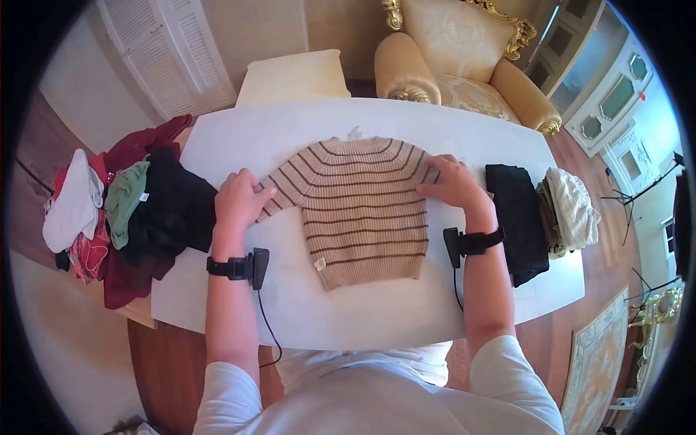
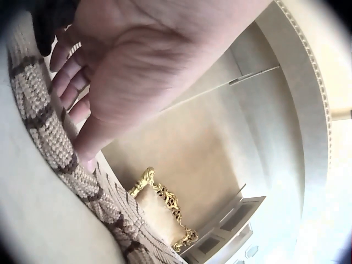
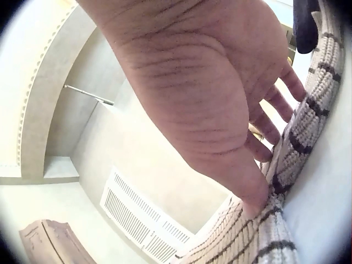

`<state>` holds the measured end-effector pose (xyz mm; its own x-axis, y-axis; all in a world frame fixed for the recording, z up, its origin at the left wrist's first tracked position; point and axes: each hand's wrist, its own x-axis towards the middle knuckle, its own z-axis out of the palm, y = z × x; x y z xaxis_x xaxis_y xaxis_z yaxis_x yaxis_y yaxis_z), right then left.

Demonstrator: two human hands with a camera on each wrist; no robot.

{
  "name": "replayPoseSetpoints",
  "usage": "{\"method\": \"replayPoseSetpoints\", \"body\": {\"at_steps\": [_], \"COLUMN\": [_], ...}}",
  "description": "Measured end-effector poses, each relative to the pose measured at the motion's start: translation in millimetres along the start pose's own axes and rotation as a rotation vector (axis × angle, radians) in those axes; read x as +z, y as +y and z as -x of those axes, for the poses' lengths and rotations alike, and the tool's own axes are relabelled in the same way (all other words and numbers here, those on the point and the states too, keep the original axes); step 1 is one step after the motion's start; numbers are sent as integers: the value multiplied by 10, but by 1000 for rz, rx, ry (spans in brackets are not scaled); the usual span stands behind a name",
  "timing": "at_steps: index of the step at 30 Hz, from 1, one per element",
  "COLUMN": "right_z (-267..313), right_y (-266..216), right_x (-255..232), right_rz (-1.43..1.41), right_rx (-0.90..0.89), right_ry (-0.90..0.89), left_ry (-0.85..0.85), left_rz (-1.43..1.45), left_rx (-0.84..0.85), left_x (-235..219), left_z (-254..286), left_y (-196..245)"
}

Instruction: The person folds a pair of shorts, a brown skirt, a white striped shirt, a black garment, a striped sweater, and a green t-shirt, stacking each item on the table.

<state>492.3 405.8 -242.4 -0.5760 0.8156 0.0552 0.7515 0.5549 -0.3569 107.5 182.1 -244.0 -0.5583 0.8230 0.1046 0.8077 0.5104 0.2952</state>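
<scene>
A beige ribbed sweater (image 1: 366, 210) with brown stripes lies spread on the white table, neck toward the far side and a small white tag near its hem. My left hand (image 1: 243, 199) rests at the sleeve on the left, thumb and fingertips touching the knit. In the left wrist view the fingers (image 2: 71, 82) are spread loosely along the sleeve. On the other side, my right hand (image 1: 460, 185) touches the right sleeve, partly covering it. The right wrist view shows the thumb against the striped knit (image 3: 275, 212) and the fingers (image 3: 267, 129) lightly bent, apart from one another.
Piled clothes, including a black garment (image 1: 174, 203) and a green one (image 1: 129, 199), lie at the table's left end. Folded black cloth (image 1: 516, 225) and a white folded garment (image 1: 573, 210) sit at the right. A gilded armchair (image 1: 464, 80) stands beyond the white table (image 1: 239, 290).
</scene>
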Motion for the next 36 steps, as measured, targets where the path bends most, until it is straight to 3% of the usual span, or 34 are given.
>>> {"method": "replayPoseSetpoints", "body": {"at_steps": [7,10,16,22,28,31,36], "right_z": [7,16,19,-57,-7,12,71], "right_y": [-28,-21,11,206,354,351,294], "right_x": [-71,-161,-106,-158,-236,-291,-324], "right_rz": [17,-44,60,57,81,71,3], "right_rx": [28,102,34,229,329,325,208], "right_ry": [13,-49,15,-64,-22,-66,50], "left_ry": [53,-21,179,14,-98,-133,-23], "left_rz": [-82,-38,-27,18,-4,45,96], "left_rx": [-60,-70,34,-62,-89,-87,-8], "left_x": [5,-28,111,-67,-187,-202,-249], "left_z": [-1,-12,-28,14,62,75,51], "left_y": [-22,-1,-46,41,21,-10,36]}}
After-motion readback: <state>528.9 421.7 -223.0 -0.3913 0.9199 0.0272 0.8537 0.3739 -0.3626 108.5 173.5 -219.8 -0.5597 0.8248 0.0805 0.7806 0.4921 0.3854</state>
